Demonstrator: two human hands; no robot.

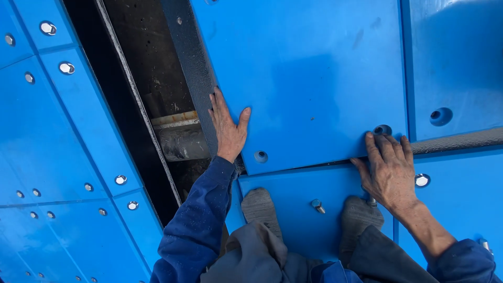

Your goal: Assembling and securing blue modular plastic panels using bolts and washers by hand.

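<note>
A large blue plastic panel (309, 73) lies in front of me with countersunk holes near its near edge. My left hand (228, 128) rests flat on its left edge, fingers spread, next to a hole (260, 156). My right hand (390, 167) presses on the panel's near right corner, fingertips beside another hole (382, 129). Neither hand holds anything. A loose bolt (317, 205) stands on the lower blue panel (298, 220) between my two grey shoes.
A dark open gap (152, 89) with a concrete bottom and a grey pipe (181, 142) runs along the left of the panel. Bolted blue panels (63, 157) cover the left side. Another blue panel (456, 63) with a hole lies at the right.
</note>
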